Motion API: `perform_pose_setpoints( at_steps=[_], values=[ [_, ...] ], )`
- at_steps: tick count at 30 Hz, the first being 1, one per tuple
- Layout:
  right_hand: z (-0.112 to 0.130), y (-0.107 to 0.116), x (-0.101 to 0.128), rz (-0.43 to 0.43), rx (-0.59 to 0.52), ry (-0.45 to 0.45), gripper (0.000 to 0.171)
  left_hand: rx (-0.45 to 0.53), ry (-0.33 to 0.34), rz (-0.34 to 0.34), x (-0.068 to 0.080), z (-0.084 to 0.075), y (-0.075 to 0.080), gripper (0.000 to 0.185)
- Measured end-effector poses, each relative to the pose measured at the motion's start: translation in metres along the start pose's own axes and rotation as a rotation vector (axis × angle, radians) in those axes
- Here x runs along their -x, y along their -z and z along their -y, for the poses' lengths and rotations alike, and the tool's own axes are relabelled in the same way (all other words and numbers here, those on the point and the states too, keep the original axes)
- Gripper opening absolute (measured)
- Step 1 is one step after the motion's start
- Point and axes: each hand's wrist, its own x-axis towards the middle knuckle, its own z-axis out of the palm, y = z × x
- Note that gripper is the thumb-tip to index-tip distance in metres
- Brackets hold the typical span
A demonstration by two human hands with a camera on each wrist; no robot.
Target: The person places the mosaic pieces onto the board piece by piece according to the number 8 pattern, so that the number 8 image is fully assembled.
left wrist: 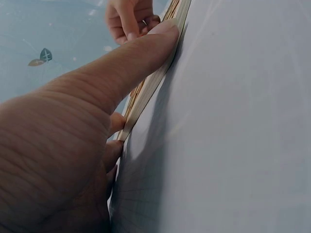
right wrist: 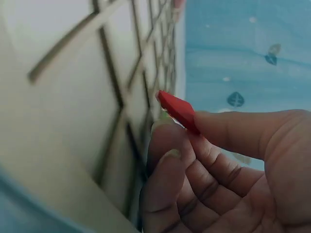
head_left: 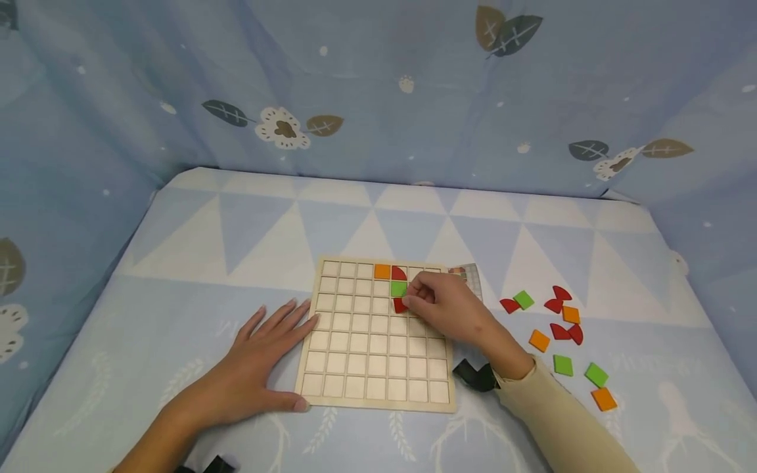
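Observation:
A pale wooden grid board [head_left: 358, 343] lies flat on the cloth. My left hand [head_left: 251, 371] is spread beside it, with fingertips and thumb [left wrist: 163, 36] touching its left edge. My right hand [head_left: 446, 305] is over the upper right part of the board and pinches a small red tile [right wrist: 179, 111] between thumb and fingers. In the head view that red tile is partly covered by the fingers, just below a green square tile [head_left: 399, 288]. An orange square tile [head_left: 382, 271] and a red quarter-round tile [head_left: 399, 272] sit in the top row.
Right of the board lie several loose tiles, among them an orange square [head_left: 539, 340], a green square [head_left: 563, 365] and a red quarter-round [head_left: 562, 293]. A printed card [head_left: 475, 279] pokes out behind my right hand. A patterned curtain [head_left: 378, 85] hangs at the back.

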Motion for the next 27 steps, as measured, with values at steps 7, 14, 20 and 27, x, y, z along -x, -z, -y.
perform_pose_setpoints(
  at_steps=[7, 14, 20, 27],
  values=[
    [-0.001, -0.009, -0.005, -0.051, 0.048, -0.033, 0.008, -0.008, -0.007, -0.002, -0.001, 0.001, -0.002, 0.116],
    [0.002, -0.012, -0.006, -0.062, 0.056, -0.071, 0.007, -0.004, 0.004, 0.012, -0.002, 0.000, 0.001, 0.116],
    [0.003, -0.013, -0.005, -0.043, 0.069, -0.055, 0.007, 0.006, 0.003, 0.015, -0.003, -0.001, 0.003, 0.117],
    [0.004, -0.013, -0.005, -0.027, 0.071, -0.045, 0.007, 0.001, 0.002, 0.014, -0.001, 0.000, 0.003, 0.117]
  ],
)
